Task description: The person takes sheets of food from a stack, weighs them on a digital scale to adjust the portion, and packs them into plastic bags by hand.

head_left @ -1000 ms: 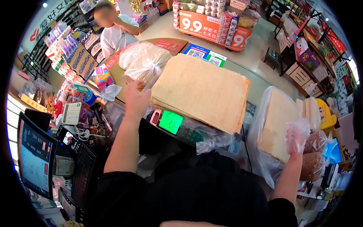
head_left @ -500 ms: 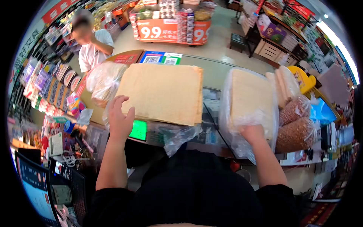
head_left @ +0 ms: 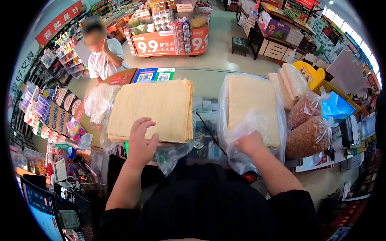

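A thick stack of pale yellow, flat, thin sheets (head_left: 152, 104) lies on the counter, with a clear plastic bag sticking out under its near edge. My left hand (head_left: 141, 148) is at that near edge, fingers spread over the top sheet and gripping nothing. To the right, a second stack of similar sheets (head_left: 253, 100) sits in an open clear plastic bag (head_left: 279, 116). My right hand (head_left: 251, 143) is closed on bunched plastic of this bag, over the stack's near left part.
Tied bags of brown peanut-like pieces (head_left: 309, 136) stand right of the second stack. A knotted plastic bag (head_left: 98, 102) is at the left. QR code cards (head_left: 155, 75) lie at the counter's far edge. Across it stands a person in a white shirt (head_left: 106, 60). A monitor (head_left: 40, 209) is at lower left.
The whole view has shifted. My left hand has moved from the left stack's near left corner rightward along its near edge. My right hand stays at the bag, with plastic bunched up higher around it.
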